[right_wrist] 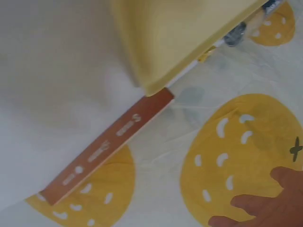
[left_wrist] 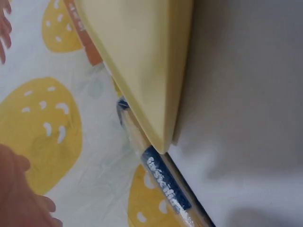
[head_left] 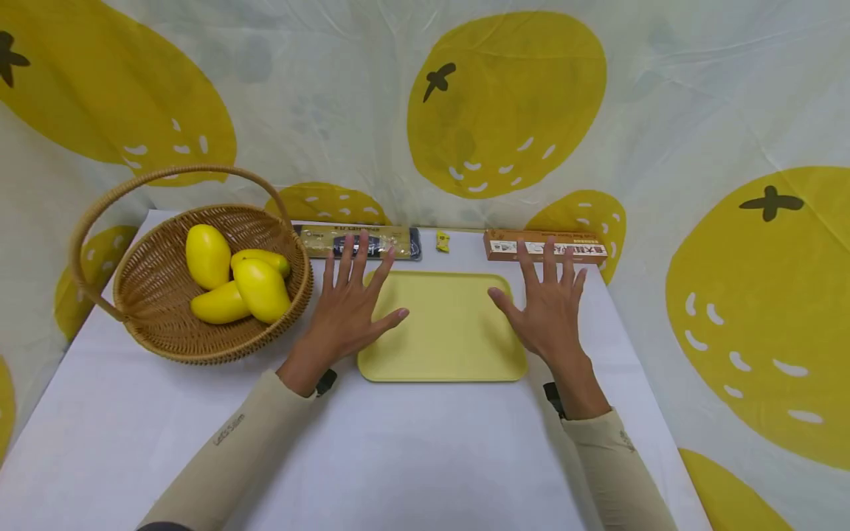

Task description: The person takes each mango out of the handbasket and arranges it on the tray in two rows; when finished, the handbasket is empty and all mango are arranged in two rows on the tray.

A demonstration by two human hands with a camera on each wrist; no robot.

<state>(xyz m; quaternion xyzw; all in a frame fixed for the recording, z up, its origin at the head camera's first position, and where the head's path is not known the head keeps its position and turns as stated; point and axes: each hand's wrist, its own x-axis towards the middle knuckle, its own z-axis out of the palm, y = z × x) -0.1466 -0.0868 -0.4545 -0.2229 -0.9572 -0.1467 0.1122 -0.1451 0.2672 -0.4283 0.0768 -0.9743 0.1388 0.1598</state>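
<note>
A pale yellow rectangular tray [head_left: 441, 324] lies on the white-covered table between my two hands. My left hand [head_left: 348, 313], fingers spread, is over the tray's left edge, with its fingertips near a flat pack of noodles or spaghetti [head_left: 392, 242]. Over the right edge of the tray my right hand [head_left: 550, 317] is spread as well, its fingertips overlapping a long brown-and-white box [head_left: 578, 247] in the head view. Neither hand holds anything. Whether they touch the tray cannot be told. In the right wrist view the box [right_wrist: 109, 146] appears beyond the tray's corner.
On the left stands a wicker basket [head_left: 166, 343] with a tall handle, holding several yellow mangoes [head_left: 209, 258]. A small yellow wrapped piece [head_left: 443, 241] lies behind the tray. A fruit-print cloth [head_left: 358, 110] hangs along the back and sides of the table [head_left: 425, 457].
</note>
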